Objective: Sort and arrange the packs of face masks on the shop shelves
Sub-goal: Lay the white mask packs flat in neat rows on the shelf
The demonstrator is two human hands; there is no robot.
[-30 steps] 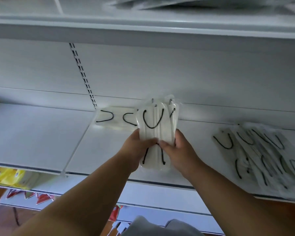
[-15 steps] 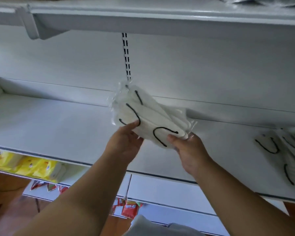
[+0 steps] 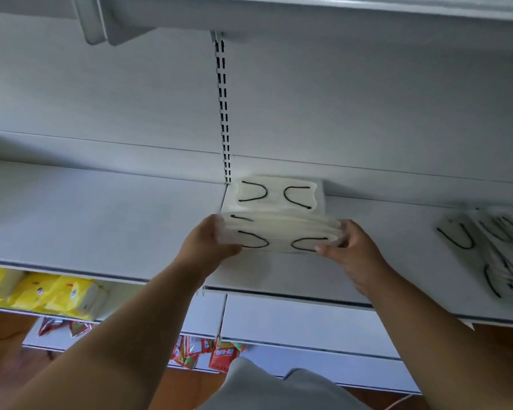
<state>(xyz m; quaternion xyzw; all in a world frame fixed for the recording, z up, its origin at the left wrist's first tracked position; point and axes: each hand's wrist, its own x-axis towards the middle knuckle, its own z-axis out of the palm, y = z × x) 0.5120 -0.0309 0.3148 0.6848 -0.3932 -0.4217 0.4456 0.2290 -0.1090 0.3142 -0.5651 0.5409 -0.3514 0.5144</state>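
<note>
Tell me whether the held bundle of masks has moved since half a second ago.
Yes. The held bundle has turned from tilted to level and come down toward the shelf, just in front of the flat pack below the slotted upright.

Your left hand (image 3: 209,242): arm outstretched, fingers and thumb curled, gripping.
Your right hand (image 3: 348,250): arm outstretched, thumb and fingers pinching.

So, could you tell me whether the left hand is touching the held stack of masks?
Touching: the head view shows the left hand gripping the held stack of masks at its left end.
</note>
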